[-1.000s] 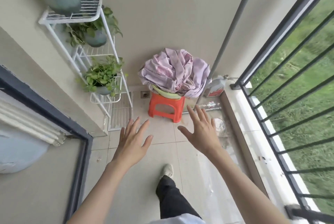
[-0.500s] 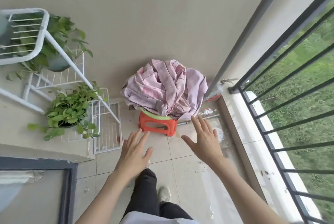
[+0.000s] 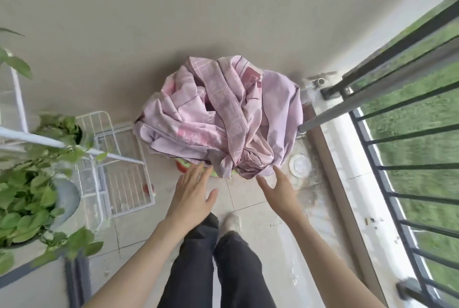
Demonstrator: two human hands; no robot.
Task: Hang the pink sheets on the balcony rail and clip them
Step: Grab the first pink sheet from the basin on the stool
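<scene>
A crumpled heap of pink sheets (image 3: 218,116) lies piled in a green basin on a red stool, against the far wall. My left hand (image 3: 192,194) is spread flat with straight fingers, its tips at the heap's near left edge. My right hand (image 3: 279,189) reaches out with fingers open, just short of the hanging lower right fold. Neither hand holds anything. The dark balcony rail (image 3: 397,42) with its vertical bars runs along the right side. No clips are in sight.
A white wire plant rack (image 3: 116,158) with green potted plants (image 3: 24,198) stands at the left. A grey pole (image 3: 352,101) leans from the floor by the heap toward the right. A round floor drain (image 3: 300,165) sits right of the stool. My legs and a shoe show below.
I have stepped closer and the view has tipped down: the heap is now larger and nearer. Both hands have moved forward to its near edge, still spread and empty.
</scene>
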